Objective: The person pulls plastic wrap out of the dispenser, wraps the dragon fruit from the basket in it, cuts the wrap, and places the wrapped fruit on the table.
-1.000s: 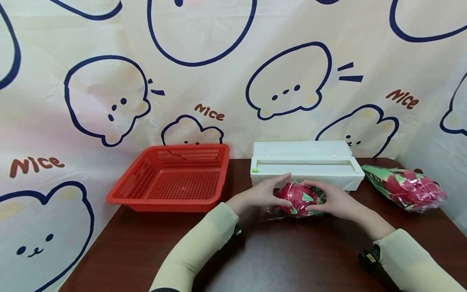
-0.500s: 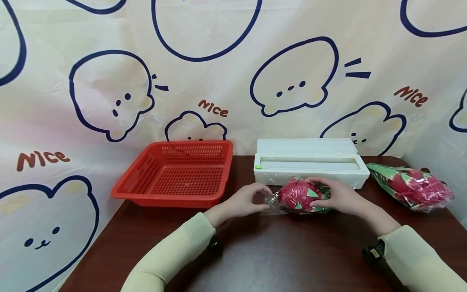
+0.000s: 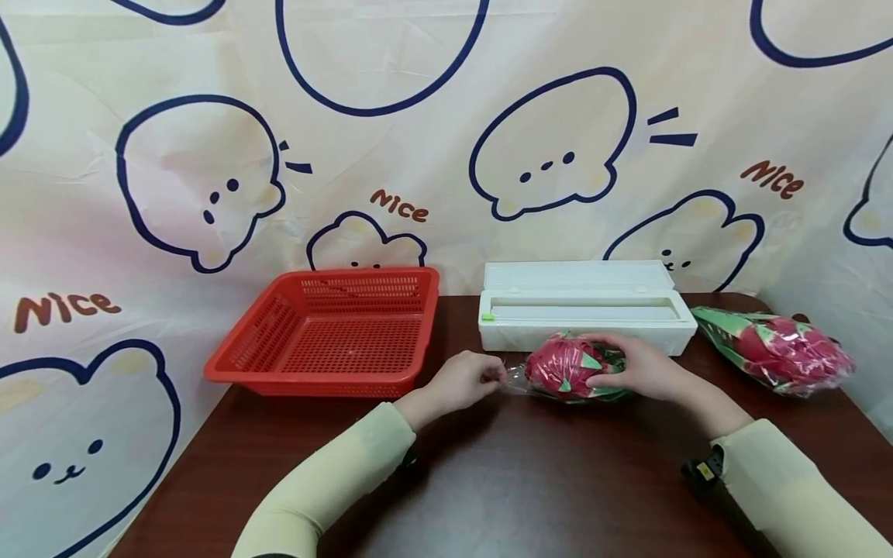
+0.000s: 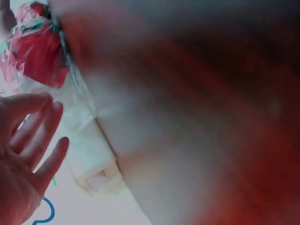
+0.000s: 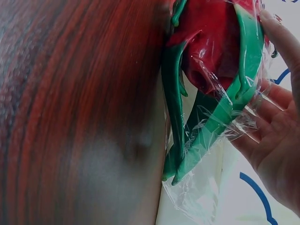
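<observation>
A pink dragon fruit (image 3: 561, 366) with green scales lies on its side on the table in clear plastic film. My right hand (image 3: 649, 375) grips its right end, thumb in front and fingers behind. Long green scales (image 5: 211, 136) and loose crinkled film show in the right wrist view. At the other end, my left hand (image 3: 463, 381) pinches a loose tail of the film (image 3: 516, 380) between thumb and fingertips. The left wrist view shows this film stretching from the red fruit (image 4: 40, 54) to the hand.
A white cling film box (image 3: 586, 329), lid up, stands just behind the fruit. To the left sits a red perforated plastic basket (image 3: 321, 377). Another film-wrapped dragon fruit (image 3: 784, 353) lies at the far right of the dark wooden table (image 3: 530, 480). A printed cloth hangs behind.
My left hand has left the fruit's side, moved left and taken hold of the loose film, now drawn out leftward. My right hand stays on the fruit.
</observation>
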`<state>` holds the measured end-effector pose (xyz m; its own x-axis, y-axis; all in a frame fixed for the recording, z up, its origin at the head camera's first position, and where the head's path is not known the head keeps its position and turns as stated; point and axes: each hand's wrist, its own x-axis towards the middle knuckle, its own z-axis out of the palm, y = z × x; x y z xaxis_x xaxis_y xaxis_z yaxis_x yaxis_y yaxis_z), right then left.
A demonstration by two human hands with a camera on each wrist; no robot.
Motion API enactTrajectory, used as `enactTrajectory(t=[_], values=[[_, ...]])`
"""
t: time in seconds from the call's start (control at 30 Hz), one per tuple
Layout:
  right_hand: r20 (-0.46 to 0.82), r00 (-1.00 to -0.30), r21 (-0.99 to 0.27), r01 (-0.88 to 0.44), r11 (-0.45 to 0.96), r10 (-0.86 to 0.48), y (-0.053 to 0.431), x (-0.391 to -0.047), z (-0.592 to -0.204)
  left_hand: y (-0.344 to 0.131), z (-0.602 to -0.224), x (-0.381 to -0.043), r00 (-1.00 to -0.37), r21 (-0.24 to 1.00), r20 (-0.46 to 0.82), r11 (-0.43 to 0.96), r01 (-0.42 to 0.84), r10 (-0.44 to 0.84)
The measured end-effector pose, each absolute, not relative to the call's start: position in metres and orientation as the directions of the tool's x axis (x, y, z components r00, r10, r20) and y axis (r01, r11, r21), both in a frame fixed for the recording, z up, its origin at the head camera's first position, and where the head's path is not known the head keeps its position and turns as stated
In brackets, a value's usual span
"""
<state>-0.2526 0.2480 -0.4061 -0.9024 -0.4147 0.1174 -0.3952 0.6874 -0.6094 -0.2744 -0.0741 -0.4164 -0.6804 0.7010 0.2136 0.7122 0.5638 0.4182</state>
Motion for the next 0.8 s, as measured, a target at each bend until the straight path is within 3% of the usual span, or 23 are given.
enactTrajectory(t=[0.3,0.47,0.8], values=[[0.100,-0.900,-0.623,-0.389,0.679,-0.424,0.246,-0.252,-0.403,-0.059,-0.402,-0.286,-0.663,0.472,0.330,0.491,0.732,0.672],[0.105,-0.896,-0.616,-0.399,0.680,-0.431,0.246,-0.254,-0.404,-0.045,-0.398,-0.292,-0.664,0.479,0.324,0.488,0.730,0.674],[0.107,-0.890,-0.629,-0.406,0.663,-0.444,0.249,-0.258,-0.403,-0.033,-0.402,-0.297,-0.783,0.545,0.327,0.571,0.614,0.530]])
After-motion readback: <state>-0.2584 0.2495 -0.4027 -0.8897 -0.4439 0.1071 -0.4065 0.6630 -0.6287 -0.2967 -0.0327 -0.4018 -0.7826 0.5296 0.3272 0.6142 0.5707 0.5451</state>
